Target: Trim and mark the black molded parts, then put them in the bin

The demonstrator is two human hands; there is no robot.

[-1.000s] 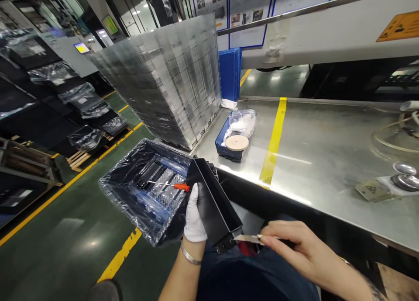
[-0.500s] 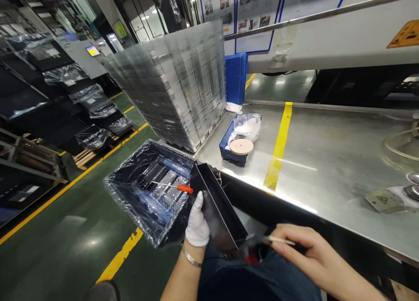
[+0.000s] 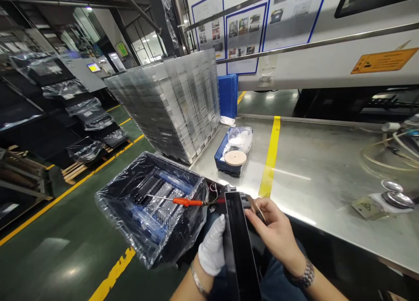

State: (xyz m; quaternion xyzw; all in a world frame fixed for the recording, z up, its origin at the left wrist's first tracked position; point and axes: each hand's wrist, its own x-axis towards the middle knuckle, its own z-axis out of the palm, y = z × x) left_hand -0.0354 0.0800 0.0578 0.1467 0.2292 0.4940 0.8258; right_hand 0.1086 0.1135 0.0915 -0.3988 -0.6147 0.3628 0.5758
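Note:
My left hand (image 3: 212,246), in a white glove, grips a long black plastic channel-shaped part (image 3: 240,244) along its left side. The part points away from me over my lap, its hollow face up. By its upper right end, my bare right hand (image 3: 273,231) pinches a thin flat tool (image 3: 257,208) with a brownish edge; its exact kind is unclear. A tool with an orange handle (image 3: 188,202) and long thin metal shaft extends over a black crate (image 3: 131,170) lined with clear plastic. Several black parts (image 3: 147,188) and bubble wrap (image 3: 165,198) lie inside.
A steel table (image 3: 314,161) with a yellow stripe (image 3: 271,157) runs along the right. On it stand a blue bin (image 3: 220,154) with a round beige disc (image 3: 235,158), and a tall stack of clear trays (image 3: 173,108). Tubing (image 3: 376,152) lies far right.
The black part has swung more upright in view and moved right with my left hand. My right hand has risen to the part's far end. The view has shifted a little.

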